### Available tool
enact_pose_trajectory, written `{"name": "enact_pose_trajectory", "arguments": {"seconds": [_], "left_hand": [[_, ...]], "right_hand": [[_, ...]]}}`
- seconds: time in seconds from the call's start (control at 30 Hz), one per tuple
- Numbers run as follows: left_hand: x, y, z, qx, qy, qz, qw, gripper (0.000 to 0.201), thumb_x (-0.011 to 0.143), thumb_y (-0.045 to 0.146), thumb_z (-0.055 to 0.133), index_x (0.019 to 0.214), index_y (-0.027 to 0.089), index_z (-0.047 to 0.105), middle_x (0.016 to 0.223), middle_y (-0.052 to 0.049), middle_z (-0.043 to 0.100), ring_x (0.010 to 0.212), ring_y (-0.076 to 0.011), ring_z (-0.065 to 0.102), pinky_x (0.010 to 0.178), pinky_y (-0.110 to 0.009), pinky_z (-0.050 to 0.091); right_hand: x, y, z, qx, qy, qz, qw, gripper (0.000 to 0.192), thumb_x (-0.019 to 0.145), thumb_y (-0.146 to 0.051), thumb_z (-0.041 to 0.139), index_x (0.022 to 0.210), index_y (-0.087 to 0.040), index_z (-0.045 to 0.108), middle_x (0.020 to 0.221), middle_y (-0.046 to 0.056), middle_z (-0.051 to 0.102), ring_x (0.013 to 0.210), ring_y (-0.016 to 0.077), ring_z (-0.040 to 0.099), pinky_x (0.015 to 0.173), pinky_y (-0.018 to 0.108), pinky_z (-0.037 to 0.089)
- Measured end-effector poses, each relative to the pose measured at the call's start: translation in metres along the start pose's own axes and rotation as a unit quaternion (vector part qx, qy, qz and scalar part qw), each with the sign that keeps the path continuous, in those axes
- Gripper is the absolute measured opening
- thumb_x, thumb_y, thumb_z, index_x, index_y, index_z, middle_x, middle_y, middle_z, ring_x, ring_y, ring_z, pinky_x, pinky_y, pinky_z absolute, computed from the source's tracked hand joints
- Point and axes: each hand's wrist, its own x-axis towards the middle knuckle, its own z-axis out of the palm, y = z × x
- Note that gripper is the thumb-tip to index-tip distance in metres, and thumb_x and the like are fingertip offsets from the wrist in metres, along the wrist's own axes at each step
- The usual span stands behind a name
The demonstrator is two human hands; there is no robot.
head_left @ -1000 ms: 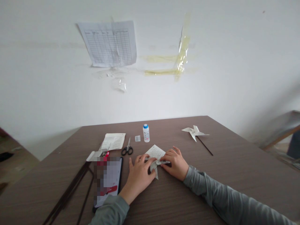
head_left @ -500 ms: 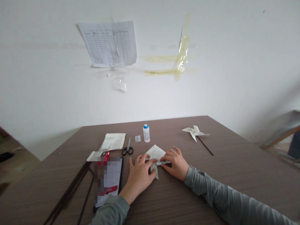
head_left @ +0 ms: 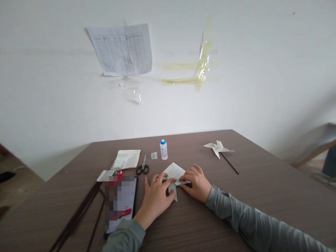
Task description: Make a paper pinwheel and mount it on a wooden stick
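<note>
- The right hand [head_left: 195, 183] pinched a folded edge of the paper [head_left: 173, 170]; the left hand [head_left: 157, 196], fingers apart, pressed its middle.
- The paper lay on the table [head_left: 249, 199], apparently mid-fold; the next move likely called for steady centre pressure.
- Beyond stood a bottle [head_left: 163, 150].

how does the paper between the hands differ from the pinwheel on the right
The left hand and right hand touch the paper; neither touches the pinwheel. The pinwheel has a dark stick; no stick shows on the paper. The paper lies nearer the camera than the pinwheel. Both are pale, with pointed tips.
</note>
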Motion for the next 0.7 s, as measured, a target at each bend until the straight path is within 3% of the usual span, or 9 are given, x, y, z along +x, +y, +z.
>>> {"name": "enact_pose_trajectory", "arguments": {"seconds": [0.23,0.57,0.7], "left_hand": [[-0.0001,0.0014,-0.0022,0.003,-0.003,-0.004,1.0,0.058,0.111,0.02,0.081,0.163,0.041,0.094,0.181,-0.015,0.082,0.177,-0.0489,0.068,0.155,-0.098,0.032],[-0.001,0.0005,0.0004,-0.002,0.0,0.004,1.0,0.064,0.113,0.019,0.076,0.172,0.038,0.088,0.181,-0.017,0.082,0.176,-0.0487,0.068,0.154,-0.099,0.031],[-0.001,0.0011,-0.0008,0.002,-0.003,0.001,1.0,0.061,0.112,0.02,0.078,0.168,0.041,0.092,0.181,-0.016,0.081,0.177,-0.0506,0.067,0.153,-0.099,0.033]], "right_hand": [[-0.0004,0.0009,-0.0012,0.0,0.01,-0.012,1.0,0.017,0.101,-0.028,0.096,0.114,-0.038,0.101,0.11,0.005,0.099,0.118,0.0382,0.093,0.145,0.07,0.056],[-0.0003,-0.0047,-0.0062,-0.006,0.003,-0.003,1.0,0.018,0.102,-0.025,0.095,0.114,-0.037,0.1,0.113,0.004,0.1,0.119,0.0402,0.093,0.146,0.072,0.054],[0.0001,-0.0034,-0.0049,-0.002,-0.012,0.007,1.0,0.017,0.104,-0.028,0.095,0.116,-0.038,0.101,0.115,0.007,0.1,0.122,0.0416,0.092,0.148,0.077,0.052]]}}
